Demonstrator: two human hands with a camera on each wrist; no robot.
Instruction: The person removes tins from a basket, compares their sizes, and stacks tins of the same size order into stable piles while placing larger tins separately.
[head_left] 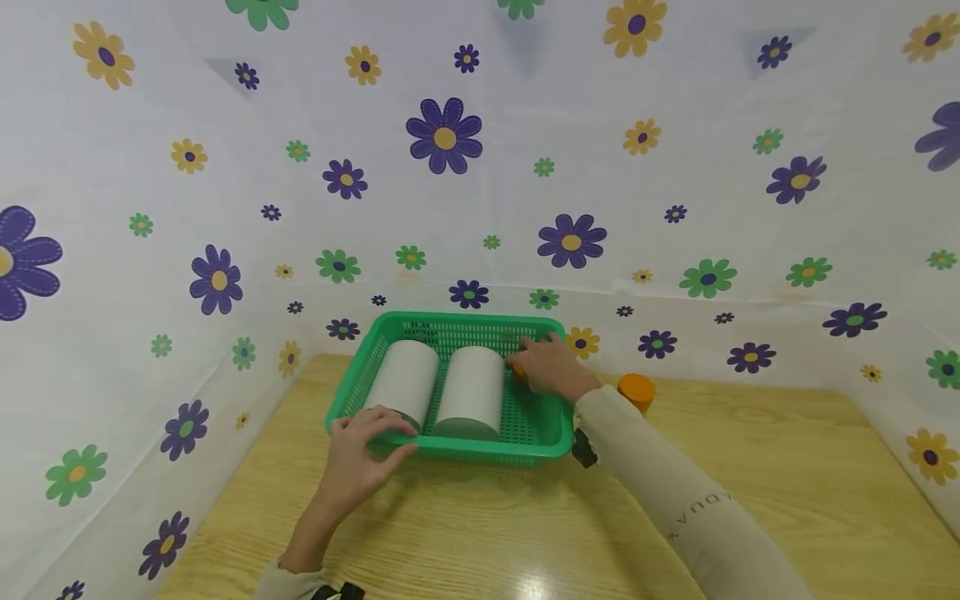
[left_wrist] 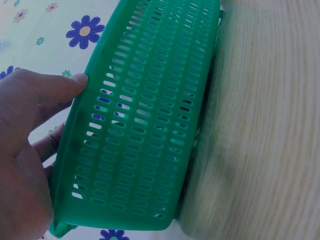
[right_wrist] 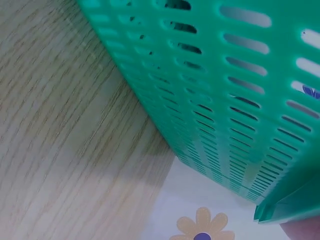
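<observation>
The green basket [head_left: 487, 450] sits in front of you on the wooden table [head_left: 750, 467], its far side near the flowered sheet [head_left: 487, 192]. Your two hands are well apart, at opposite sides of the basket. Your left hand [head_left: 360, 458] pinches the basket's near rim close to its left corner; the left wrist view shows your thumb against the rim and other fingers behind it. Your right hand [head_left: 551, 367] reaches into the basket's far right part, fingers bent near the far rim. A bit of an orange object [head_left: 519, 372] shows beside those fingers, inside the basket, but your hand covers most of it, so I cannot tell whether you grip it or only touch it. The right wrist view mostly gives the basket's slotted outer wall and does not settle this.

Two white cylinders [head_left: 472, 387] lie side by side in the basket, one along its left side and one around its middle, a gap between them, their greenish-grey ends toward the near rim. The left one's near end is partly hidden by your left fingers. An orange cylinder [head_left: 636, 392] stands on the table just right of the basket, beyond your right sleeve [head_left: 660, 475].
</observation>
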